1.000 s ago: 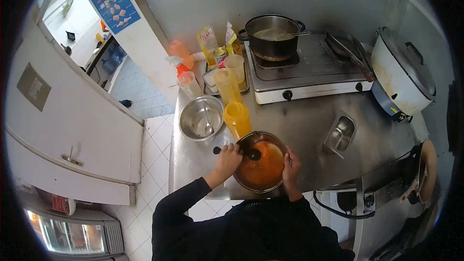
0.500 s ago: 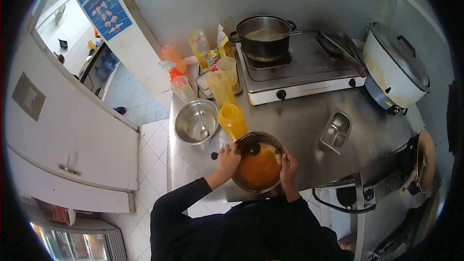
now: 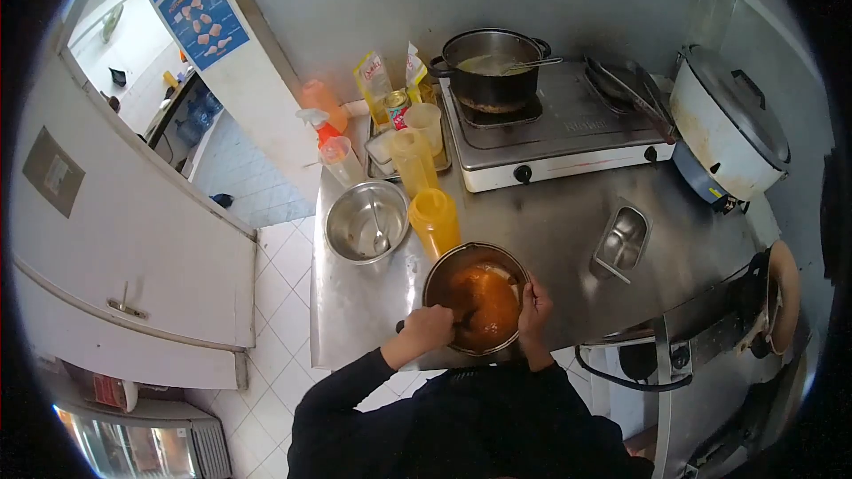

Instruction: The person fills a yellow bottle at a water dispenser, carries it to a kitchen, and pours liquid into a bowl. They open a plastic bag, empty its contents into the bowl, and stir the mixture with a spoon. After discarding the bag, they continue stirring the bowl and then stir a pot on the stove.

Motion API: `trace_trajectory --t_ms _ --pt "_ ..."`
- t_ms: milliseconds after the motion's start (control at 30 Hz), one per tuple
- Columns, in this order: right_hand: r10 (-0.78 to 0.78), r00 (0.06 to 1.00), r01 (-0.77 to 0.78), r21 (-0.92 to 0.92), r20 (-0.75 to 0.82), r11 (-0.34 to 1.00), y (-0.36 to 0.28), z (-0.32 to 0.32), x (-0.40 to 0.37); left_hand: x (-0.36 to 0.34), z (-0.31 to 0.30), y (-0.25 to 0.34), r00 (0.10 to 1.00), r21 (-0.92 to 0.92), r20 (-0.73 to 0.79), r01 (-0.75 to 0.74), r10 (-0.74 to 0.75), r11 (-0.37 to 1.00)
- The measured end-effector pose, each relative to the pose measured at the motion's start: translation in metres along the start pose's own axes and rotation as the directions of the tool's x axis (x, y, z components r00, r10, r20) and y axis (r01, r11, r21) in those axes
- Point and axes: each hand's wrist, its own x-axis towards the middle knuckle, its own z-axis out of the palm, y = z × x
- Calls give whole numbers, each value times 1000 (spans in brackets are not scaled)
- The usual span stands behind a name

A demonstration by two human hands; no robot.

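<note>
Head view: your left hand (image 3: 431,326) is closed round what looks like a dark ladle (image 3: 462,317); your right hand (image 3: 535,309), partly curled, grips the rim of the pot (image 3: 484,297).

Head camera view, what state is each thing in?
Mixing pot: uncovered, orange mixture inside
Left hand: gripping dark utensil
Right hand: on pot's rim
Steel bowl: upright, spoon inside
Black pot: uncovered, on stove
White cooker: lid on
Stove: flame not visible

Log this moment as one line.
Left hand: grips dark utensil in orange mixture | Right hand: holds pot | Pot: near steel table edge
</note>
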Motion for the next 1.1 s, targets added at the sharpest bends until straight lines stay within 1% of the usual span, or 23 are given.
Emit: trace_trajectory --t_ms 67,100,167,200,267,300,333,367,400,467,500,567,600,667,700,767,800,833,867,900,967,1033,1100 --pt "13 1000 -13 42 -8 999 6 1 -2 6 10 0 999 -137 -32 -37 33 990" --pt "25 1000 -23 86 -18 996 6 1 -2 7 12 3 999 -138 -32 -39 34 990" --pt "31 999 -29 72 -26 997 8 -1 -2 10 17 10 995 -233 -96 -59 38 971" --pt "37 999 -35 62 -35 997 8 -1 -2 12 22 12 995 -234 -96 -59 38 970" --pt "45 998 -41 83 -45 996 9 -1 -2 18 30 15 967 -268 -251 -120 51 956" --pt "54 997 -48 105 -56 993 10 -2 -2 18 29 16 966 -267 -252 -122 53 956" --pt "53 997 -47 104 -57 993 12 -3 -1 17 27 18 968 -223 -249 -78 20 972" --pt "52 998 -49 53 -47 997 13 -5 -1 17 25 20 969 -178 -248 -33 -13 984" --pt "52 998 -51 3 -36 999 15 -6 -1 18 26 19 969 -176 -248 -33 -12 984" --pt "44 998 -43 20 -42 999 20 -5 -1 21 29 17 941 -191 -337 -42 -25 981" --pt "35 998 -34 35 -45 999 16 -4 -1 22 30 16 942 -191 -336 -40 -27 981" --pt "32 999 -31 26 -34 999 7 -5 -2 25 32 15 884 -209 -466 -80 -27 975" --pt "28 999 -28 15 -24 1000 2 -5 -2 27 32 16 884 -209 -466 -78 -29 975" --pt "38 999 -38 3 -19 999 3 -6 -1 30 31 17 871 -148 -481 25 -94 989" --pt "47 999 -47 -10 -17 999 3 -6 -1 31 33 16 872 -148 -480 27 -96 989" --pt "95 995 -94 32 -24 995 4 -8 0 34 36 10 885 -157 -428 129 -185 979" --pt "141 989 -139 74 -31 988 4 -8 0 31 31 10 885 -155 -427 130 -185 979" --pt "143 989 -140 76 -30 987 4 -8 0 25 26 10 901 -118 -382 175 -207 977" --pt "172 983 -165 101 -64 981 5 -8 0 20 20 11 912 -79 -337 218 -232 973" --pt "202 975 -189 126 -96 974 6 -8 0 15 15 11 912 -78 -337 221 -234 972" --pt "200 976 -189 123 -90 974 8 -9 1 8 7 12 926 -16 -278 262 -256 965" --pt "203 976 -192 117 -83 974 7 -9 0 10 5 13 917 27 -313 268 -246 963" --pt "204 977 -189 183 -68 965 6 -9 1 18 5 13 907 69 -353 272 -232 960"
